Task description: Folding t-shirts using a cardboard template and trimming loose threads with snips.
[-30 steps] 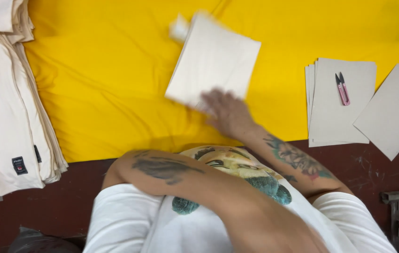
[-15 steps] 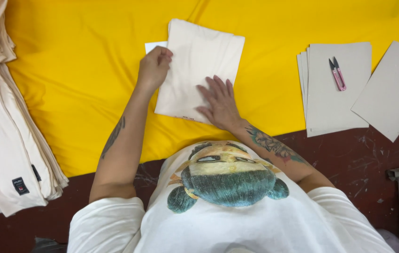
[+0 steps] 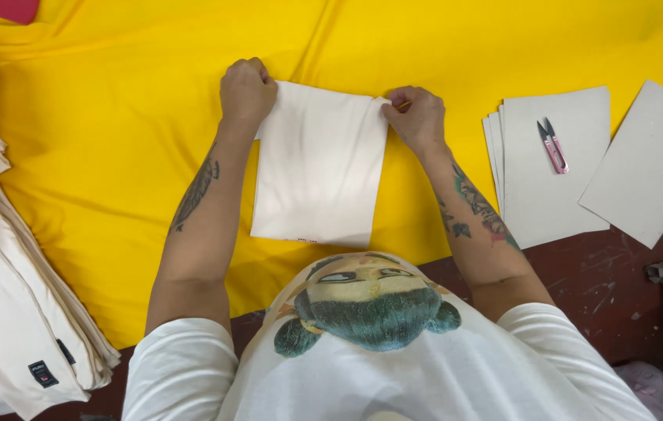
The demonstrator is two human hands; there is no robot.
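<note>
A folded cream-white garment [image 3: 320, 164] lies flat on the yellow cloth [image 3: 113, 156] in front of me. My left hand [image 3: 246, 90] pinches its far left corner with the fingers closed. At the far right corner my right hand [image 3: 419, 117] grips the fabric edge the same way. Both tattooed forearms run along the sides of the garment. My white printed shirt fills the bottom of the view.
A stack of cream garments [image 3: 4, 312] sits at the left edge. To the right lie grey cardboard sheets [image 3: 550, 179] with pink thread snips [image 3: 553, 146] on top, and one more sheet [image 3: 647, 160]. A red item [image 3: 10, 9] shows at top left. Dark red table edge [image 3: 604, 281].
The garment came down from mid-air onto the cloth and turned upright. Both hands moved from resting on it to gripping its two far corners.
</note>
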